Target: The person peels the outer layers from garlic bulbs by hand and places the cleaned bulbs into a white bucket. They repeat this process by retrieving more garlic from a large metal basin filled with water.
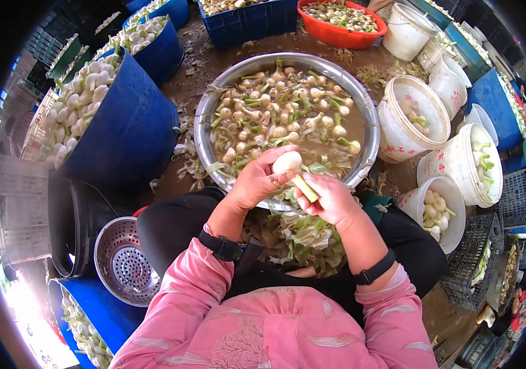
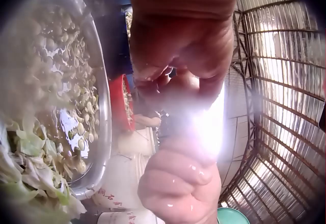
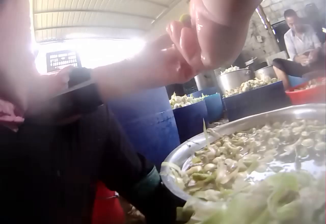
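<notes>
Over the near edge of a wide metal basin (image 1: 373, 132), my left hand (image 1: 255, 179) grips a white garlic bulb (image 1: 287, 162), thumb and fingers around its sides. The bulb's green stem (image 1: 305, 189) points down toward my right hand (image 1: 332, 202), whose fingers pinch it near its cut end. In the left wrist view the left hand (image 2: 183, 56) hides the bulb from above, with the right hand (image 2: 178, 186) curled below. Many garlic bulbs (image 1: 278, 131) float in the basin's murky water. Loose peeled skins (image 1: 309, 237) heap up between the knees, against the basin's near rim.
White buckets (image 1: 407, 144) with some bulbs stand at the right. Blue tubs (image 1: 130, 123) of garlic, a metal colander (image 1: 124, 280) and a black bucket (image 1: 69, 203) are at the left. A red basin (image 1: 349, 37) lies beyond; another person (image 3: 300, 43) sits across.
</notes>
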The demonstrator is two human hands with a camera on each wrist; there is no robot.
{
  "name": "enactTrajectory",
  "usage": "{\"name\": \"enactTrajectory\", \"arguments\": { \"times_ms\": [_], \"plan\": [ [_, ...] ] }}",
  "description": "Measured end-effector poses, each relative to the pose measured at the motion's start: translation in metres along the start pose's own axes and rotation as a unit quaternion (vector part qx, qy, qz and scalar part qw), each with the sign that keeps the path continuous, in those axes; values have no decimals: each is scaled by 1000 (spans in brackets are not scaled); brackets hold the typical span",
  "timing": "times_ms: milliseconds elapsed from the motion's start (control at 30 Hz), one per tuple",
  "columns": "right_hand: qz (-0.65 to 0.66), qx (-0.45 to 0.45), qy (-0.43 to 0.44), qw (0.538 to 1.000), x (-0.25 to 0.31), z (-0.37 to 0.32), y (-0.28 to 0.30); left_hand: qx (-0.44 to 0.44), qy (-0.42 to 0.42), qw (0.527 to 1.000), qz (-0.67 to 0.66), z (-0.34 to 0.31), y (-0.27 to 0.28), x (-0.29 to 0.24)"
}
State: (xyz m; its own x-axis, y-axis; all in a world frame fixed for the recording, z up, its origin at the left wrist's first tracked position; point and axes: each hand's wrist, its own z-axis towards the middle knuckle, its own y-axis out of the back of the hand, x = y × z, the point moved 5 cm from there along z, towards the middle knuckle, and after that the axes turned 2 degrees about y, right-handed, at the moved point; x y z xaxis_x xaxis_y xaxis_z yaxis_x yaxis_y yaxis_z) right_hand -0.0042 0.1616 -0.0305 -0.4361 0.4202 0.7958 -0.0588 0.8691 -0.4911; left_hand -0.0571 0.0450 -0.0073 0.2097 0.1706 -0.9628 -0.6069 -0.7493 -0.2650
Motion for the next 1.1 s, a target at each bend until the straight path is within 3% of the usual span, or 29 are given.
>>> {"name": "enactTrajectory", "arguments": {
  "times_ms": [100,133,200,300,333,367,433,467,500,533,567,633,733,833,967,1067,1100],
  "plan": [
    [55,-46,74,995,-2,0,-5,-30,-27,989,-145,3,-2,13],
    [60,-46,109,991,-1,1,-4,11,-19,967,-254,2,-8,14],
    [55,-84,147,984,6,2,-6,4,-9,954,-301,0,-12,16],
    [97,-10,150,984,15,-3,-1,29,1,924,-382,1,-9,19],
    [202,70,161,963,20,0,10,32,-1,920,-390,-1,-9,15],
    [189,62,175,964,24,2,27,35,-2,916,-400,-4,-10,11],
    [183,-60,128,973,23,10,62,28,24,936,-351,-3,-11,8],
    [-78,-161,111,978,22,12,70,40,25,937,-347,-3,-10,10],
    [-333,-252,88,905,25,12,75,53,28,938,-341,-3,-10,11],
    [-722,-125,75,677,23,19,59,25,36,948,-314,-4,-8,13],
    [-763,-154,-11,628,30,6,38,-3,39,967,-253,-3,-4,14],
    [-711,-239,150,644,62,-14,3,-61,49,989,-128,-2,6,19],
    [-576,-192,378,699,88,-29,-32,-58,62,994,-74,-2,5,18],
    [-661,-109,415,615,83,-23,-36,-50,65,996,-35,0,6,18],
    [-688,-122,385,602,80,-18,-37,-33,60,997,-30,-4,8,20],
    [-599,-244,286,707,86,-8,-9,-16,55,991,-122,-4,-2,11],
    [-630,-267,226,693,85,2,14,-13,51,984,-169,-5,-6,9]
  ]
}}
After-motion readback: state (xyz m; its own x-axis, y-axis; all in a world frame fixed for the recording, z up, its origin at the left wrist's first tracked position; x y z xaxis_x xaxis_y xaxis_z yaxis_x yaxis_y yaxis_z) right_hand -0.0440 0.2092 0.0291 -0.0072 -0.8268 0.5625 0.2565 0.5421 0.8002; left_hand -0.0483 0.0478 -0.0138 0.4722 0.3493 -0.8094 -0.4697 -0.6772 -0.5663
